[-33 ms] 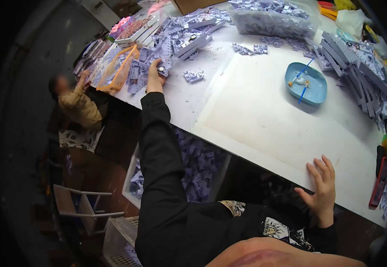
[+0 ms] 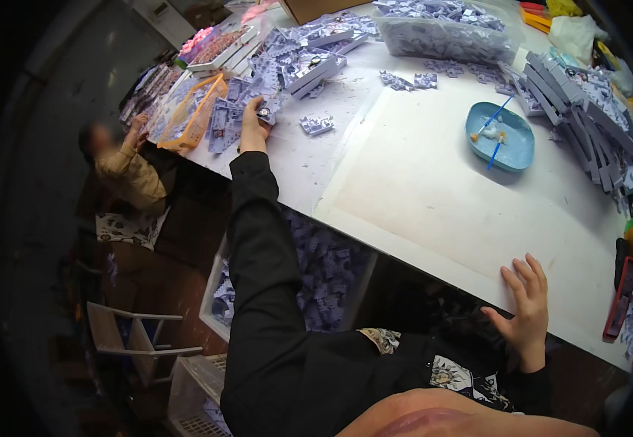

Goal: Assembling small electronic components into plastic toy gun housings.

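At the far left of the table, my left hand (image 2: 253, 132) reaches out with its fingers closed round a small lilac plastic piece (image 2: 265, 114) that carries a dark round part with a pale centre. A heap of similar lilac pieces (image 2: 227, 120) surrounds that hand. One loose lilac piece (image 2: 317, 125) lies on the tabletop to its right. My right hand (image 2: 528, 309) rests by the near edge of the white table (image 2: 433, 197), fingers spread and nothing in them. Beyond it, a blue dish (image 2: 524, 149) holds two blue-handled sticks and some whitish stuff.
A clear bin (image 2: 447, 42) full of lilac pieces stands at the back. Stacked strips (image 2: 586, 127) lean at the right, above red-handled pliers or a similar tool (image 2: 617, 302). An orange basket (image 2: 198, 116) sits far left, near another person (image 2: 131, 171). Below are a crate (image 2: 214, 306) and stool (image 2: 142, 342).
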{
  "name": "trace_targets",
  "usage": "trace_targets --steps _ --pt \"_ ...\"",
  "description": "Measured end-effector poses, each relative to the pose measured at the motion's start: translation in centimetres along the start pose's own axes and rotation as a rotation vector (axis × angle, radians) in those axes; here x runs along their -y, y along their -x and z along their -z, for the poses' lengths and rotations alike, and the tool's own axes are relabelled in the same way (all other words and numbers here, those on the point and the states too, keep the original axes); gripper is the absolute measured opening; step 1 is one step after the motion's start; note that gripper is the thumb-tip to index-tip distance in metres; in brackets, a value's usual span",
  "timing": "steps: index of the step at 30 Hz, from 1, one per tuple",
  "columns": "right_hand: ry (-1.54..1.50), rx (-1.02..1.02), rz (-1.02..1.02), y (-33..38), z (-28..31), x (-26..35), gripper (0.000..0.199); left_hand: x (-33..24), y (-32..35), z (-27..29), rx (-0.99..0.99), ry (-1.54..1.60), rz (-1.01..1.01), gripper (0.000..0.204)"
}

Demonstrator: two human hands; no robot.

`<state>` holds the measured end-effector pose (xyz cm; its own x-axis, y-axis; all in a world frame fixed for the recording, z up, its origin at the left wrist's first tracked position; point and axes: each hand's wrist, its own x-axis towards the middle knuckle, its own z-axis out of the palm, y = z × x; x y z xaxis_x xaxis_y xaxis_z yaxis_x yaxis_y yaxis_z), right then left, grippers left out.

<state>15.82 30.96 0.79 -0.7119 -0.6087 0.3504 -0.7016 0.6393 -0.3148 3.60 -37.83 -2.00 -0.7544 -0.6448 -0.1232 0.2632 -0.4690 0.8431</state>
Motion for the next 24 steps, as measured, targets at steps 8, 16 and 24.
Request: trace_targets --steps 8,16,24 --pt "-0.002 0.01 0.013 0.3 0.1 -0.1 0.071 -1.4 7.3 -0.3 0.057 0.05 -0.145 0.021" --pt "0.043 -0.051 0.051 0.1 -1.3 -2.9 0.07 4.1 25.3 -11.4 0.444 -0.352 0.319 0.023" --pt "-1.081 -0.581 -0.354 -2.0 -0.2 -5.6 0.064 12.5 34.7 -24.8 0.882 -0.636 0.371 0.029"
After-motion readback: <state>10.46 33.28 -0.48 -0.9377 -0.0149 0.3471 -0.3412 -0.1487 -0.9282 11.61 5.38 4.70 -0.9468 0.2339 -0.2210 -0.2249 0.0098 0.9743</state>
